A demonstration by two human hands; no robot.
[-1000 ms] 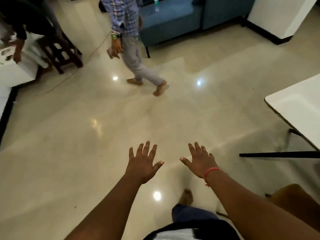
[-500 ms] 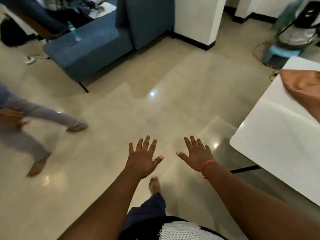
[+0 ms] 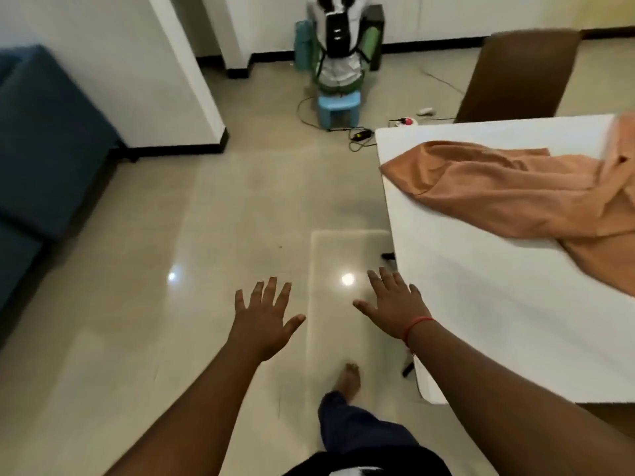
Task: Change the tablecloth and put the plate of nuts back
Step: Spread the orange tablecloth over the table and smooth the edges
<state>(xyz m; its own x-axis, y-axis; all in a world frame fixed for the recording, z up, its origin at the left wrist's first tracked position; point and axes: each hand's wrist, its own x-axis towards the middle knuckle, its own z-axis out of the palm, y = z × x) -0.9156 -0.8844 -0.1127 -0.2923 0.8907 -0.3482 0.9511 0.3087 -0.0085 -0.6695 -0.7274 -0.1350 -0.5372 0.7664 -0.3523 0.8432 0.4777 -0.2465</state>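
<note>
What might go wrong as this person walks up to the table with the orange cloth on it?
1. The orange cloth lies bunched at the far side of the white table; a hasty tug may send it sliding to the floor.
2. The black cables on the floor near the table's far corner could catch a bare foot.
3. The glossy floor may be slippery.
Both the left hand and the right hand are empty.

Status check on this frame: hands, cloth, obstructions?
Left hand, right hand open, empty. Orange cloth bunched on white table. Plate of nuts not visible. Nothing blocking.

Bare floor (image 3: 240, 207) left of table (image 3: 481, 304)
</note>
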